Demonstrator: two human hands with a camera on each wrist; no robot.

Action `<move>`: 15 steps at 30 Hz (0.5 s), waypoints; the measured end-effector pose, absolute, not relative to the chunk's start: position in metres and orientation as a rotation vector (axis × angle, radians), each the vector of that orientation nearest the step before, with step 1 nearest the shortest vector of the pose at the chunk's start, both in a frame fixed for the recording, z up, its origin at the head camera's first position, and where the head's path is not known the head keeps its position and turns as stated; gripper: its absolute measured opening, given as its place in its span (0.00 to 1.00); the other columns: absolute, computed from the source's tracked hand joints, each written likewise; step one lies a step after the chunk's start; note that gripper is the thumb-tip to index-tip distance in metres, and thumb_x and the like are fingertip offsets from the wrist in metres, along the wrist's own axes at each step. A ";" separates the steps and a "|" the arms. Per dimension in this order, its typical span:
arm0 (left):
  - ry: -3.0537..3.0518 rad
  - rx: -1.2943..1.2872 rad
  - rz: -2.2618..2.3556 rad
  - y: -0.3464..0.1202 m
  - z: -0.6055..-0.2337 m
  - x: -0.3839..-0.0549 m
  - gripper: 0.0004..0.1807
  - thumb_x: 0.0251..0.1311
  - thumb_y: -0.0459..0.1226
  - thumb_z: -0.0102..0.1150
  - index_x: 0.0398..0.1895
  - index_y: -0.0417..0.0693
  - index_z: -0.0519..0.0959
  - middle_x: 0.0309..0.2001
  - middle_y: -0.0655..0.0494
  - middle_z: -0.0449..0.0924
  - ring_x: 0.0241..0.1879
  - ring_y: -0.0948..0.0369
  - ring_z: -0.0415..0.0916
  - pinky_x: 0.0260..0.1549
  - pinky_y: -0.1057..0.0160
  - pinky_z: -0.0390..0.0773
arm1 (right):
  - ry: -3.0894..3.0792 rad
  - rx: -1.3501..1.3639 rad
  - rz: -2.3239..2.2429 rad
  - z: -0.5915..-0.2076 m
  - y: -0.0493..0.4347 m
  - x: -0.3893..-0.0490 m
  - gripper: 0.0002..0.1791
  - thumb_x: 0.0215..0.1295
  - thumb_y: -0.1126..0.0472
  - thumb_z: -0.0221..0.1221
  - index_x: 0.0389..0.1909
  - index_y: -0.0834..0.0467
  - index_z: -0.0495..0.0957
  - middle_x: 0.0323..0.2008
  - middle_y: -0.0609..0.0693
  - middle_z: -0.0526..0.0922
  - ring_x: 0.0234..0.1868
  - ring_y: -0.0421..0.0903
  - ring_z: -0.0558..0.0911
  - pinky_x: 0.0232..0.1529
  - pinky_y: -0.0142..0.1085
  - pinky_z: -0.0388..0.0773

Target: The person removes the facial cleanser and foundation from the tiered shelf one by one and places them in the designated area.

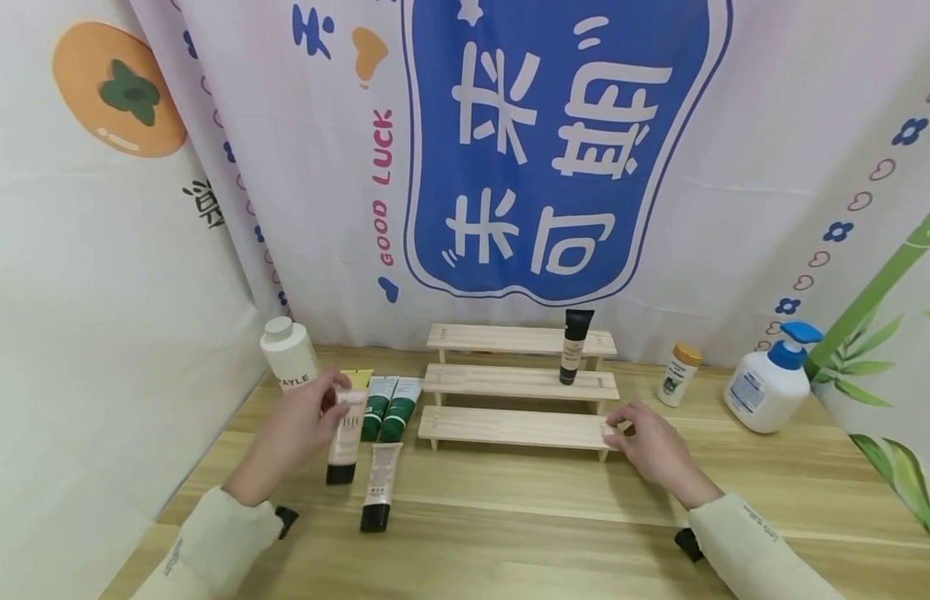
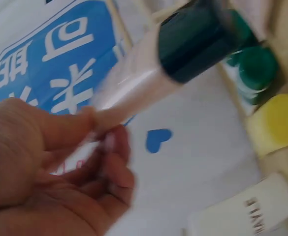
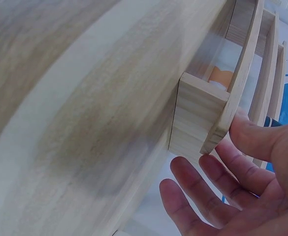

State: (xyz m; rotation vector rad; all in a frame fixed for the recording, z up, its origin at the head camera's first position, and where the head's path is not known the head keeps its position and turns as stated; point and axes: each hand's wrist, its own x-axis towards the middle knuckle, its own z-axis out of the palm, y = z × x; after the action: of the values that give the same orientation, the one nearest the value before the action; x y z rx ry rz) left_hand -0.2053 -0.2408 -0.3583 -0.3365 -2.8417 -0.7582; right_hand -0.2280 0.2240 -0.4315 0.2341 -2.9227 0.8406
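My left hand [image 1: 296,429] pinches a pale pink BB cream tube [image 1: 348,429] by its flat end. The tube's black cap points down in the head view, and the tube is blurred in the left wrist view [image 2: 139,78]. A similar pink tube [image 1: 381,479] lies on the table just right of it. My right hand [image 1: 652,446] holds the right end of the lowest step of a three-step wooden rack [image 1: 510,427], thumb and index finger at its corner [image 3: 217,132]. On the middle step stands a black-capped beige tube [image 1: 573,346].
Beside my left hand are a white bottle [image 1: 288,350], a partly hidden yellow item [image 1: 357,377] and two green-and-white tubes [image 1: 397,412]. Right of the rack stand a small orange-capped bottle [image 1: 678,377] and a blue-topped pump bottle [image 1: 767,390]. A printed cloth [image 1: 345,208] hangs behind.
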 end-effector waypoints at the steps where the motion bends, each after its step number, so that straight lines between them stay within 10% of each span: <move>1: -2.883 -0.311 -0.757 -0.242 -0.364 -0.204 0.13 0.60 0.30 0.58 0.48 0.42 0.72 0.28 0.53 0.73 0.23 0.59 0.69 0.19 0.63 0.72 | -2.924 0.232 0.839 -0.432 0.224 -0.228 0.13 0.57 0.60 0.66 0.42 0.59 0.80 0.41 0.51 0.76 0.40 0.51 0.78 0.37 0.46 0.76; 15: -3.122 -0.048 -0.852 -0.237 -0.421 -0.207 0.10 0.60 0.29 0.57 0.45 0.39 0.73 0.26 0.51 0.70 0.20 0.58 0.68 0.16 0.62 0.69 | -2.922 0.262 0.833 -0.433 0.226 -0.229 0.14 0.57 0.59 0.66 0.43 0.60 0.80 0.41 0.51 0.76 0.40 0.52 0.79 0.37 0.47 0.76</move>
State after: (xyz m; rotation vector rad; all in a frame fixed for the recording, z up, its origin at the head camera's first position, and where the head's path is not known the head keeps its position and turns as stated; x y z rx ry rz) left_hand -0.2068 -0.2374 -0.4213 -0.0479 -3.1219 -0.8518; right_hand -0.2292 0.2260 -0.4326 0.2621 -2.9220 0.8331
